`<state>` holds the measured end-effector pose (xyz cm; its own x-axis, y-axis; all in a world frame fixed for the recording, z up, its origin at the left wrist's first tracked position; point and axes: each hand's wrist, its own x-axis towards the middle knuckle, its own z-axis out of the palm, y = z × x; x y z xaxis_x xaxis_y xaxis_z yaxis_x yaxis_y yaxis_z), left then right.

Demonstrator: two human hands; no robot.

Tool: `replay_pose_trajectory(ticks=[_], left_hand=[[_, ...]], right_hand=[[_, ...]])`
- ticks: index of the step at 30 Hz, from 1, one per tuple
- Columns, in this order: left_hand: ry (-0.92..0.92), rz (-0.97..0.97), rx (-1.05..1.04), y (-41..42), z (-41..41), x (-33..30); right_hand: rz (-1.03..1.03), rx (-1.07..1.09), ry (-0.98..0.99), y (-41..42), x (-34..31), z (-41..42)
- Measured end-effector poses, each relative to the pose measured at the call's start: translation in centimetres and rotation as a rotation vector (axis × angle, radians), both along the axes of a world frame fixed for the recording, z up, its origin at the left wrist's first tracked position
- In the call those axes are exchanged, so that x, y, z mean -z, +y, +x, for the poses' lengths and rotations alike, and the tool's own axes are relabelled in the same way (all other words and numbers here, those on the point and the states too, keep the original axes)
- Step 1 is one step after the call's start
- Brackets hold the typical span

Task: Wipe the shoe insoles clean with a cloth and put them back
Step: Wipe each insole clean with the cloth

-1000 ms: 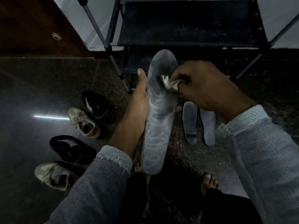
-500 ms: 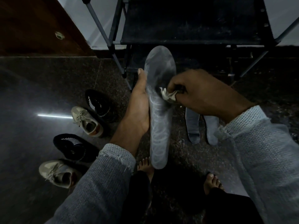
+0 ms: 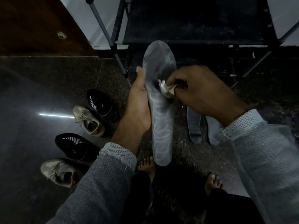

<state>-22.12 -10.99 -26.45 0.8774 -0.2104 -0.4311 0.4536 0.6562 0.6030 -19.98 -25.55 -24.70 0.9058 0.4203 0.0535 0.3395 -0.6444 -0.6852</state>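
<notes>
- The dark speckled floor (image 3: 40, 88) spreads under both my hands, with a thin bright streak of light on it well out to the left of my left hand.
- A black metal rack (image 3: 194, 21) stands beyond my hands, its dusty shelf just past the tip of what I hold.
- My grey knitted sleeves (image 3: 103, 183) come in from the bottom corners, and my bare feet (image 3: 146, 165) show on the floor below my hands.
- The grey insole (image 3: 161, 113) I am cleaning lies lengthwise between my hands, its toe end pointing away from me and pale smears along its face.
- My left hand (image 3: 137, 109) holds that insole from its left edge, thumb stretched up along the side; the fingers are hidden behind it.
- My right hand (image 3: 200, 92) has its fingers curled tight round a small crumpled pale cloth (image 3: 166, 89) and presses it against the upper part of the insole.
- Four shoes sit on the floor left of my left hand: two black shoes (image 3: 100, 104) and two beige laced sneakers (image 3: 87, 121), alternating in a row.
- Two more grey insoles (image 3: 195, 125) lie side by side on the floor beneath my right wrist, partly hidden by it.
</notes>
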Motion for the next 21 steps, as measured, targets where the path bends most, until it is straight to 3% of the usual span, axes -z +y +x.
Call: replay_pose_trajectory(ticks=[4,8,10,16,21], left_hand=[[0.006,-0.022,0.015,-0.1,-0.2,0.1],[0.043,0.047,0.039,-0.1,0.2,-0.1],[0.043,0.016,0.03,0.2,0.2,0.0],[0.008,-0.078,0.012,0.1,-0.1,0.1],[0.044,0.021,-0.004,0.4,0.0,0.0]], right_hand=[[0.096,0.13,-0.114,0.4,0.6,0.2],[0.114,-0.136,0.165,0.3,-0.2,-0.2],[0.134,-0.173,0.198,0.5,-0.3,-0.3],[0.225,0.108,-0.024,1.7,0.6,-0.4],[0.231,-0.211,0.224,1.3,-0.3,-0.6]])
